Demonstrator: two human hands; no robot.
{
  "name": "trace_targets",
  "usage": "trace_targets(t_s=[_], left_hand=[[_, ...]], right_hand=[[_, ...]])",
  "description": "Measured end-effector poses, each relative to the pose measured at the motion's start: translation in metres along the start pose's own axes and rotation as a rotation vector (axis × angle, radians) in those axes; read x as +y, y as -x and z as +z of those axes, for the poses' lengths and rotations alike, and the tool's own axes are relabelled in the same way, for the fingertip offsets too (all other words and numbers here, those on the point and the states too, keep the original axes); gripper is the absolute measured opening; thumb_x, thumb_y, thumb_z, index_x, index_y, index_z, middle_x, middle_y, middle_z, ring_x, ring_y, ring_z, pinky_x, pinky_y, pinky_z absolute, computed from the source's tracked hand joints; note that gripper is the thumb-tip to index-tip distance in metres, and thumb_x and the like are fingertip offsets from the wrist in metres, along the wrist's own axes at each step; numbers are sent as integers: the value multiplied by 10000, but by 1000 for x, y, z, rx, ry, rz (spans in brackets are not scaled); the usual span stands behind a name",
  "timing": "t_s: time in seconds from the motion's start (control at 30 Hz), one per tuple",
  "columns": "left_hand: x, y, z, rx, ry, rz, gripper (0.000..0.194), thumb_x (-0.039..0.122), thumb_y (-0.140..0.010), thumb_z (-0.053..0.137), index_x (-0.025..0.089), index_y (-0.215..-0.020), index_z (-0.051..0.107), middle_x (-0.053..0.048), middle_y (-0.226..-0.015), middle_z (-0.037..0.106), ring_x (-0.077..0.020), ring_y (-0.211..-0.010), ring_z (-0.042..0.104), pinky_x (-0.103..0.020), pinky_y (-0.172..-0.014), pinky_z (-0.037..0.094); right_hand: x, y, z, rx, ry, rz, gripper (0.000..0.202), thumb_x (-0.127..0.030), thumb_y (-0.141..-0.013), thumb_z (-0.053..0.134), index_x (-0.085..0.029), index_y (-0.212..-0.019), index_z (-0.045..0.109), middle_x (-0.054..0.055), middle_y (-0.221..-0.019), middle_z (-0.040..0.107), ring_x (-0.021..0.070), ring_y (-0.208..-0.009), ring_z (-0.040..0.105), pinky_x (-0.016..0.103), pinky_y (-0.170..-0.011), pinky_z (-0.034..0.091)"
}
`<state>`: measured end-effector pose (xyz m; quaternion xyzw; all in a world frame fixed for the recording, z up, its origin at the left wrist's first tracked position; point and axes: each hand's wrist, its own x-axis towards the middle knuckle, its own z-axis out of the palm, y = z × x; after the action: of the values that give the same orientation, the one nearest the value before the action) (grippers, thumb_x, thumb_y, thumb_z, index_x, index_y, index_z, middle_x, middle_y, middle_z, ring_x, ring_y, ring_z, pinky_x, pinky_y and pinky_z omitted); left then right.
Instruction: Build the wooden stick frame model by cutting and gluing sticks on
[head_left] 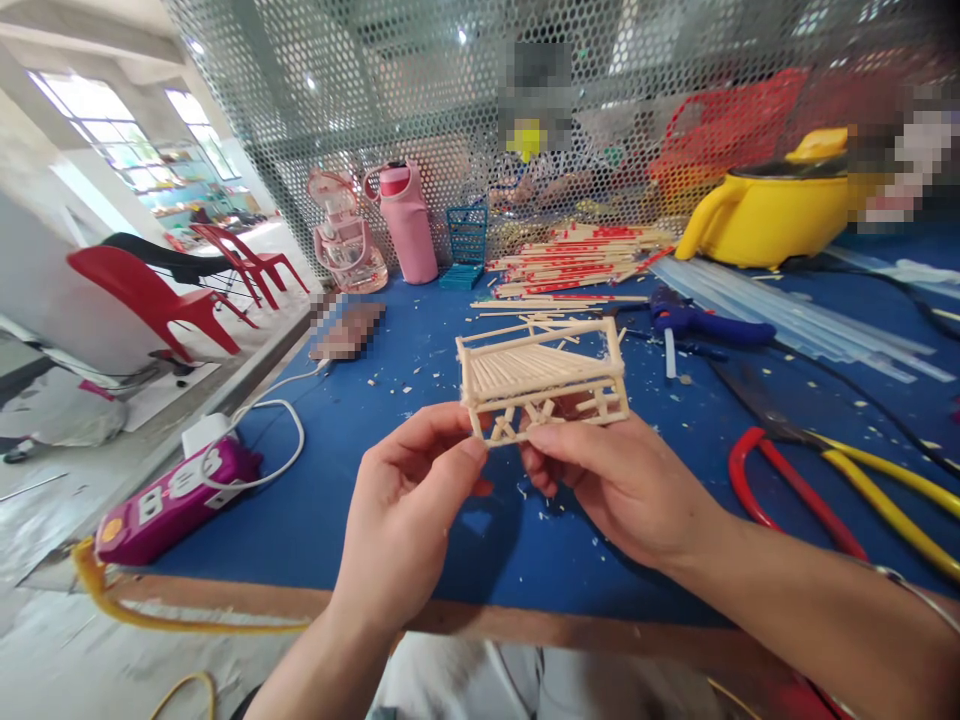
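A small model frame made of pale wooden sticks [541,376] is held up over the blue table. It has slanted slats across its inside and crossed sticks along its lower front side. My left hand [411,500] pinches its lower left corner between thumb and fingers. On the right, my right hand [622,480] grips the bottom edge, thumb in front and fingers behind or underneath. Fine whitish strands cling to some of the joints. Behind the frame lies a pile of bamboo sticks with red wrappers [577,262].
A blue glue gun [709,322], clear glue sticks [795,310] and a yellow pot [787,215] are at right, with red- and yellow-handled cutters [795,480] nearer. A pink bottle [409,225] stands by the mesh screen [420,80]. A purple power strip [176,500] lies left.
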<state>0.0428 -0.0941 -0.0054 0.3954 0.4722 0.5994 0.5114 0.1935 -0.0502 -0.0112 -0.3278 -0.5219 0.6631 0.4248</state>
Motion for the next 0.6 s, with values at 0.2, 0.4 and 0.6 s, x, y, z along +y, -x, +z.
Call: trace_targets(t_s=[0.2,0.4,0.6], left_hand=[[-1,-2,2,-76,68,-18,58,213,-744,743,182,-792,745,25,-710,682,-42,-553,514,-148,-564,429],[-1,-3,0,-99,44,-17,39,212,-761,732,192,-787,753,31,-692,678,-45,-581,532,-150,-615,441],[0,0,-2,-27,29,-17,148,265,-764,717,182,-876,765,-9,-746,717,-85,-630,566,-172,-586,443]], right_hand=[[-1,0,1,-21,-14,-16,159,-302,-769,611,-184,-664,589,-20,-609,550,90,-560,493,212,-503,402],[0,0,0,-16,-18,-25,111,-296,-766,632,-189,-737,624,-17,-633,571,98,-575,499,217,-506,409],[0,0,1,-9,13,-21,154,-325,-772,625,-190,-699,610,-13,-621,564,102,-568,493,226,-509,404]])
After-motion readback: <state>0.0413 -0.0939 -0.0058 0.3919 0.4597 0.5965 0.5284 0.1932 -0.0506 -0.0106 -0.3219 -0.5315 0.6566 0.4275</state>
